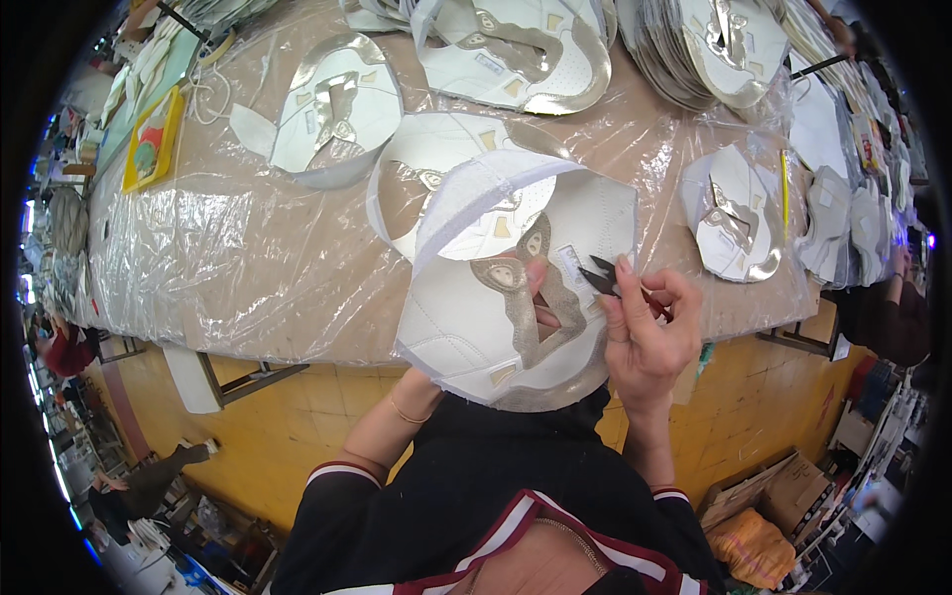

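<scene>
A white shoe upper (446, 312) with silvery-gold trim is held up before me, over the near edge of the table. My left hand (536, 276) supports it from beneath; most of that hand is hidden, but fingertips show through the upper's central opening. My right hand (650, 332) grips a pair of thread snips (601, 277) with dark blades and a reddish handle. The blade tips are over the right part of the upper, near a small pale label; whether they touch it I cannot tell. Just behind lies another white upper (397, 164), partly covered.
Clear plastic sheet covers the brown table (248, 268). More uppers (734, 218) lie at the right, with a tall stack (659, 50) at the back. A yellow tray (159, 144) sits far left. Other people are at both sides. Below is a yellow floor (288, 426).
</scene>
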A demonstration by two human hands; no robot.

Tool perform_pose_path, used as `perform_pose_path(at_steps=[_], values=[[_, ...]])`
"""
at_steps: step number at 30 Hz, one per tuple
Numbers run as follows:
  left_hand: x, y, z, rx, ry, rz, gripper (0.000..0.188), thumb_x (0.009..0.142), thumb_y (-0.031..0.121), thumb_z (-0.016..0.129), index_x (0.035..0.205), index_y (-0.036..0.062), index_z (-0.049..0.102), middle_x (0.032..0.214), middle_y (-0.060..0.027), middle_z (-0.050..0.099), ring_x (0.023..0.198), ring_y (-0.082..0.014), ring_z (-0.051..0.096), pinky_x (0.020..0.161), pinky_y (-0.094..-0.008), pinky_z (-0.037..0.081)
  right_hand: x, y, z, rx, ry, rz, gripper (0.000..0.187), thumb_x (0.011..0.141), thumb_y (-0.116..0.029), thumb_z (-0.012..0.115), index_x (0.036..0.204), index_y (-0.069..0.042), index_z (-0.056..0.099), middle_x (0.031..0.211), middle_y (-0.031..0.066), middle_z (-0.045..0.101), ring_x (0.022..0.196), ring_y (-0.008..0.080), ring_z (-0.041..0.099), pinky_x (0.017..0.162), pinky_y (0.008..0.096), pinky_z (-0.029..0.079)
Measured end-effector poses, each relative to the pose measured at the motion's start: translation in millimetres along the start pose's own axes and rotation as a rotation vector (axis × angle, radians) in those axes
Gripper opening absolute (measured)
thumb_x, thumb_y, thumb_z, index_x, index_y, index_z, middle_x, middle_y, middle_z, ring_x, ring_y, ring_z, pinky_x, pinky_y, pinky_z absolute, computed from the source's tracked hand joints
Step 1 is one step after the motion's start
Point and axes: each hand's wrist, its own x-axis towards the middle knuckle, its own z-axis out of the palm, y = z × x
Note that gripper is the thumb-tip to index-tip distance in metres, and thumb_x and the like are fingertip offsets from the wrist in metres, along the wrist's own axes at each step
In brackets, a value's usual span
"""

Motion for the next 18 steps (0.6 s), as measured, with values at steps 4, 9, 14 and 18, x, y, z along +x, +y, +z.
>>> perform_pose_path(at_steps=[4, 9, 14, 18], values=[[1, 5, 1, -0.371, -0.129, 0.060, 0.049, 0.095, 0.018, 0.061, 0.134, -0.0008, 0.039, 0.107, -0.0150, 0.065, 0.086, -0.0249, 0.070, 0.072, -0.0321, 0.059, 0, -2, 1, 0.011, 0.026, -0.026, 0.038, 0.072, -0.017, 0.081, 0.110, -0.017, 0.074, 0.090, 0.0025, 0.056, 0.068, 0.0159, 0.050, 0.063, 0.0296, 0.041], [2, 21, 20, -0.067, 0.144, 0.032, 0.023, 0.093, 0.024, 0.066, 0.083, 0.0060, 0.057, 0.070, -0.0007, 0.059, 0.058, -0.0132, 0.066, 0.048, -0.0221, 0.052, 0, 3, 12, 0.139, 0.036, -0.004, 0.033, 0.074, -0.017, 0.080, 0.106, -0.017, 0.075, 0.088, 0.0025, 0.055, 0.068, 0.0158, 0.050, 0.061, 0.0284, 0.041], [-1, 30, 20, -0.135, 0.100, -0.011, 0.034, 0.088, 0.018, 0.072, 0.114, 0.0009, 0.058, 0.091, -0.0066, 0.065, 0.072, -0.0174, 0.070, 0.058, -0.0273, 0.057, -3, 3, 13, 0.284, 0.049, 0.062, 0.034, 0.075, -0.013, 0.079, 0.109, -0.013, 0.074, 0.088, 0.0043, 0.054, 0.072, 0.0167, 0.050, 0.057, 0.0270, 0.041], [-3, 23, 24, -0.119, 0.088, 0.174, 0.035, 0.087, 0.018, 0.074, 0.114, 0.0011, 0.057, 0.086, -0.0052, 0.064, 0.070, -0.0167, 0.069, 0.056, -0.0271, 0.057, -3, 1, 10, 0.225, 0.042, 0.047, 0.035, 0.076, -0.011, 0.079, 0.111, -0.011, 0.073, 0.089, 0.0049, 0.054, 0.072, 0.0172, 0.050, 0.058, 0.0275, 0.042]])
